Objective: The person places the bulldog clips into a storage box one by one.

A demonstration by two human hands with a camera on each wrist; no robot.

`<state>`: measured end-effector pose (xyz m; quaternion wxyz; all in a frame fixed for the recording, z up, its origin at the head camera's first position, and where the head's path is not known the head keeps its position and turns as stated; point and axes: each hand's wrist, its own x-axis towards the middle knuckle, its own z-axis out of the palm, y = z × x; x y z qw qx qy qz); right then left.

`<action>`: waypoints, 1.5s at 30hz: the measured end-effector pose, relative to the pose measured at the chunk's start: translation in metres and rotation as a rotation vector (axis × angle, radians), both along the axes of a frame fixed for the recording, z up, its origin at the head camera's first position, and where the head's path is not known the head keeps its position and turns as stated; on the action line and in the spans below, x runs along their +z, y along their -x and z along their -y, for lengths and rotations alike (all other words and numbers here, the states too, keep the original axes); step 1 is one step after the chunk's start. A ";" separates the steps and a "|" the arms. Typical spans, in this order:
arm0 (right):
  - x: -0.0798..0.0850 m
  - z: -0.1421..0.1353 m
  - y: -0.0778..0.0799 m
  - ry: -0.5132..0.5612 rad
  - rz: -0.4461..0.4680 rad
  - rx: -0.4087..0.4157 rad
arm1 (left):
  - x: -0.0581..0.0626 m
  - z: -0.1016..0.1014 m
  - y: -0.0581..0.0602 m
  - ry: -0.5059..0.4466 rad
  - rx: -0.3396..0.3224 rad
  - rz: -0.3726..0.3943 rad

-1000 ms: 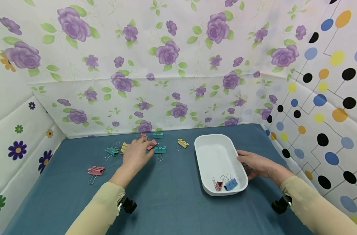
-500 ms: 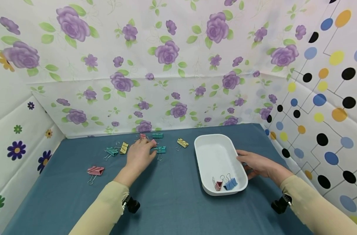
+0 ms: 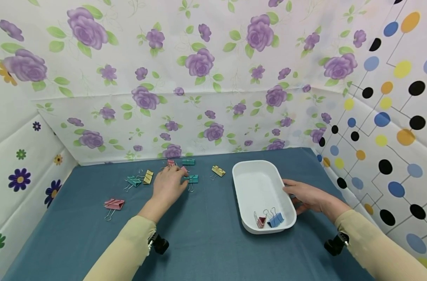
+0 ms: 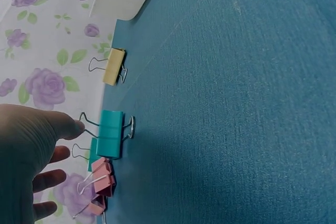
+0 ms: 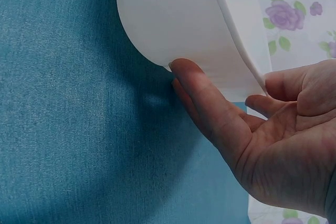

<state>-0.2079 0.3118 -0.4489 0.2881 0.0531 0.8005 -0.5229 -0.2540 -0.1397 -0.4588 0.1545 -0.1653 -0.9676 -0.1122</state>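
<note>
The tray (image 3: 257,179) stands on the table (image 3: 206,242), with 2 clips (image 3: 276,220) inside its near end and the right hand (image 3: 306,196) at its right side. Left of it lies 1 clip (image 3: 218,171); farther left, 4 clips (image 3: 193,179) lie beyond and right of the left hand (image 3: 168,185). 2 clips (image 3: 148,177) lie left of that hand, 1 clip (image 3: 114,204) nearer the front. The backdrop (image 3: 199,121) is behind.
</note>
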 end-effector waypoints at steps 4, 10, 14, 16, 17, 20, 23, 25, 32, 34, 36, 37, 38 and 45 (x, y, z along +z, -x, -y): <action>0.000 0.000 0.000 -0.002 -0.001 -0.001 | -0.003 0.000 0.002 0.003 -0.001 -0.003; -0.001 -0.001 0.000 -0.013 -0.008 0.005 | -0.005 -0.001 0.005 0.014 -0.009 -0.015; 0.000 -0.001 0.001 -0.014 -0.007 0.004 | -0.006 -0.002 0.006 0.018 -0.011 -0.029; 0.000 -0.001 0.001 -0.012 -0.004 0.001 | -0.007 -0.002 0.006 0.016 -0.010 -0.036; -0.001 0.000 0.000 -0.008 -0.002 -0.001 | -0.007 -0.002 0.006 0.013 -0.010 -0.038; 0.000 0.000 0.000 -0.001 0.004 -0.002 | -0.008 -0.003 0.006 0.007 -0.008 -0.044; 0.000 0.000 0.000 -0.001 0.006 0.000 | -0.009 -0.003 0.006 0.005 -0.007 -0.043; 0.001 0.000 0.000 0.000 0.008 0.000 | -0.010 -0.003 0.006 0.005 -0.006 -0.045; 0.002 0.001 0.000 -0.003 0.012 -0.004 | -0.009 -0.004 0.005 0.014 -0.004 -0.049; 0.002 0.001 0.000 -0.005 0.010 -0.004 | -0.009 -0.005 0.004 0.016 -0.003 -0.046; 0.002 0.002 0.001 -0.006 0.009 -0.005 | -0.008 -0.005 0.004 0.016 -0.002 -0.044; 0.002 0.002 0.000 -0.008 0.009 -0.007 | -0.008 -0.006 0.004 0.016 -0.002 -0.044; 0.002 0.002 0.000 -0.009 0.009 -0.008 | -0.008 -0.006 0.003 0.017 -0.001 -0.045; 0.002 0.002 0.000 -0.011 0.012 -0.013 | -0.010 -0.005 0.004 0.021 -0.017 -0.068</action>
